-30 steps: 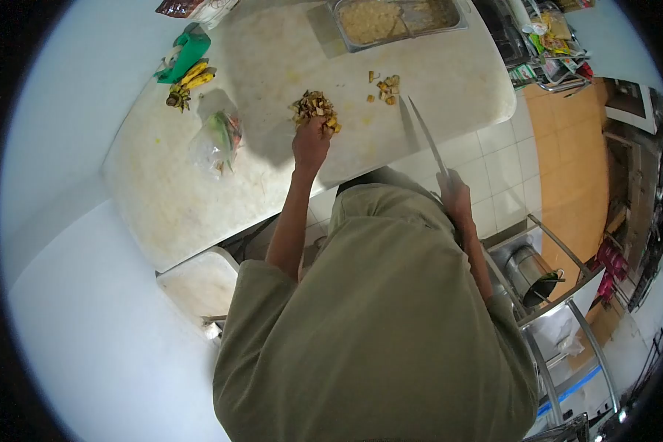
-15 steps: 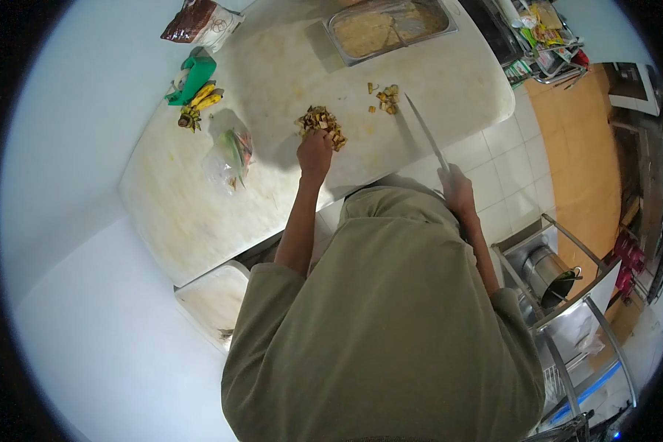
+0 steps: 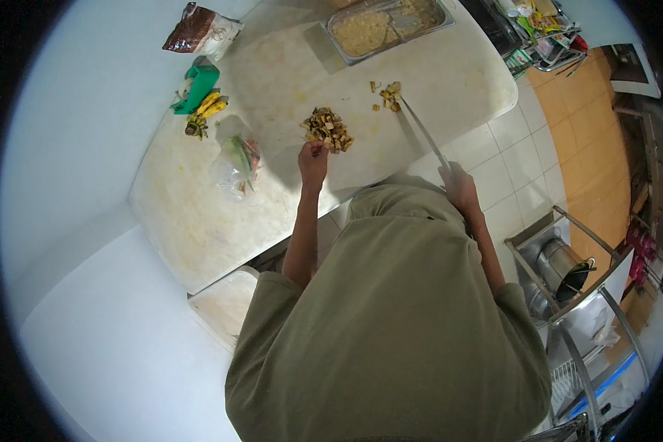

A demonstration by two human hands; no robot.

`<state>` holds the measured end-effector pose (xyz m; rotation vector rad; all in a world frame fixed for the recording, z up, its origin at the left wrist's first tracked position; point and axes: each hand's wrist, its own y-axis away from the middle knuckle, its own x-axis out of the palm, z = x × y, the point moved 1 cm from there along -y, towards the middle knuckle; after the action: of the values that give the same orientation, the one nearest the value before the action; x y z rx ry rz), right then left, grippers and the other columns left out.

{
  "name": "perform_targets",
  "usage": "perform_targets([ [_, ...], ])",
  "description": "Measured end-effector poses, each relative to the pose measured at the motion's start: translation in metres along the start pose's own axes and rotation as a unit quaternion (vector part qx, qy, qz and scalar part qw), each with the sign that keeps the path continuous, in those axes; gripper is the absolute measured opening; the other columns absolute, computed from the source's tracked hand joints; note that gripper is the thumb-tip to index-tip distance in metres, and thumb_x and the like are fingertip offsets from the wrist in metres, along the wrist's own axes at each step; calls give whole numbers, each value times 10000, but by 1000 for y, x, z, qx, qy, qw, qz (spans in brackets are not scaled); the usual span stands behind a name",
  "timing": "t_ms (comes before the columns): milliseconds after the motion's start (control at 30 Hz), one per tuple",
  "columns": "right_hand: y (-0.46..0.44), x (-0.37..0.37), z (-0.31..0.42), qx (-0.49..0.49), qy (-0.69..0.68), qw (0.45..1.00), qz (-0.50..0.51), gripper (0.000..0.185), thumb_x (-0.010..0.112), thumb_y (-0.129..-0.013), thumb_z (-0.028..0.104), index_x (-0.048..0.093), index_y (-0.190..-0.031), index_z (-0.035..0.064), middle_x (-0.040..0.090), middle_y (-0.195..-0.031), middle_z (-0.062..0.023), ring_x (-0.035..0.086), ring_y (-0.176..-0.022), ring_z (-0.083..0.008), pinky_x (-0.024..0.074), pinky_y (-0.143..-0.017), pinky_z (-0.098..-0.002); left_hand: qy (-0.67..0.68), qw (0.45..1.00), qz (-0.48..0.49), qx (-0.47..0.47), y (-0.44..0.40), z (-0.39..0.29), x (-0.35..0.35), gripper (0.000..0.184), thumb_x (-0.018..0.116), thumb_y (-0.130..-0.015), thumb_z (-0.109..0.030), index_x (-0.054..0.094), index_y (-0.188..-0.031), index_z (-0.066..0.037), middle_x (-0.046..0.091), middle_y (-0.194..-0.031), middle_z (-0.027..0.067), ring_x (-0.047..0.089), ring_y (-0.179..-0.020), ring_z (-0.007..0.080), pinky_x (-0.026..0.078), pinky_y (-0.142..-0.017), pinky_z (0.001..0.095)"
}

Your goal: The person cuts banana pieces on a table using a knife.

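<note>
A heap of chopped brown-and-yellow food pieces point(image 3: 328, 127) lies on the pale worktop. At its near edge is my left hand point(image 3: 313, 163), fingers drawn together; whatever is between the fingertips is too small to make out. My right hand point(image 3: 459, 186) is wrapped round the handle of a long knife point(image 3: 423, 131). The blade points up and left over the worktop's front edge, its tip beside a smaller cluster of cut pieces point(image 3: 390, 96). A couple of stray bits sit left of that cluster.
A metal tray point(image 3: 451, 22) of pale chunky food stands at the back. On the left are bananas point(image 3: 212, 105), a green tape dispenser point(image 3: 203, 78), a clear plastic bag point(image 3: 236, 168) and a brown-and-white packet point(image 3: 201, 31). A steel rack with a pot point(image 3: 558, 267) stands to the right.
My left hand has drawn back slightly from the heap, uncovering more of it. The knife tip has come down closer to the small cluster. The whole view has shifted slightly.
</note>
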<state>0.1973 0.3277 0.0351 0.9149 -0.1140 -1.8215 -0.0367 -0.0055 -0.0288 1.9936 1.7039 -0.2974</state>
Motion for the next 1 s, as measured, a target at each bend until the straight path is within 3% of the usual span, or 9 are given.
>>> perform_targets([
  [100, 1, 0, 5, -15, -14, 1000, -1, 407, 588, -1007, 395, 625, -1142, 13, 679, -787, -226, 677, -733, -409, 507, -669, -474, 132, 987, 29, -84, 8, -24, 4, 236, 755, -897, -142, 645, -1045, 4, 667, -868, 65, 620, -735, 110, 526, -657, 281],
  [200, 3, -6, 21, 0, 41, 998, 41, 392, 588, -1006, 387, 630, -1152, 25, 687, -808, -225, 679, -746, -414, 509, -677, -484, 232, 965, 85, -85, 5, -31, 39, 247, 761, -895, -154, 647, -1039, 12, 673, -873, 68, 616, -734, 111, 523, -658, 272],
  [400, 15, -3, 27, -65, 88, 994, 18, 345, 596, -998, 369, 639, -1120, 50, 701, -848, -223, 690, -807, -411, 527, -711, -494, 65, 982, 137, -115, -1, -43, 112, 222, 749, -889, -149, 655, -1012, 10, 701, -882, 105, 675, -755, 160, 542, -661, 305],
  [500, 15, -4, 28, -69, 111, 990, 53, 345, 594, -996, 374, 632, -1122, 55, 710, -864, -216, 690, -820, -417, 533, -720, -499, 23, 985, 104, -137, 1, -48, 123, 212, 742, -881, -148, 663, -993, 14, 709, -854, 125, 701, -773, 201, 556, -688, 332],
  [567, 12, -1, 28, -69, 132, 987, 62, 354, 594, -995, 379, 625, -1131, 54, 710, -863, -221, 687, -815, -427, 531, -712, -507, 2, 990, 95, -100, -7, -22, 133, 203, 737, -878, -138, 664, -978, 22, 709, -832, 123, 701, -766, 215, 560, -701, 341],
  [700, 7, 6, 23, -105, 144, 982, 59, 357, 594, -994, 382, 616, -1137, 55, 705, -848, -233, 682, -795, -439, 528, -698, -521, 9, 990, 101, -98, -4, -33, 126, 166, 725, -872, -108, 666, -955, 22, 714, -850, 127, 701, -775, 233, 563, -721, 357],
  [800, 4, 11, 19, -112, 168, 977, 65, 352, 588, -998, 378, 618, -1133, 55, 704, -842, -236, 683, -790, -439, 529, -695, -524, -27, 994, 109, -4, 7, -46, 117, 155, 726, -869, -101, 665, -954, 13, 714, -869, 125, 699, -793, 230, 561, -734, 354],
  [900, 1, 17, 12, -146, 182, 969, 77, 350, 582, -1000, 374, 620, -1138, 55, 705, -847, -234, 681, -794, -440, 531, -702, -522, -31, 993, 116, 0, 9, -46, 119, 163, 735, -871, -107, 664, -973, -3, 707, -868, 126, 695, -805, 224, 554, -740, 355],
  [1000, 8, 7, 32, -69, 143, 983, 91, 350, 578, -1001, 374, 622, -1138, 54, 705, -853, -232, 679, -799, -439, 531, -709, -520, -34, 992, 124, 10, 11, -48, 117, 190, 736, -883, -124, 650, -1010, -11, 699, -853, 121, 690, -792, 224, 545, -725, 364],
])
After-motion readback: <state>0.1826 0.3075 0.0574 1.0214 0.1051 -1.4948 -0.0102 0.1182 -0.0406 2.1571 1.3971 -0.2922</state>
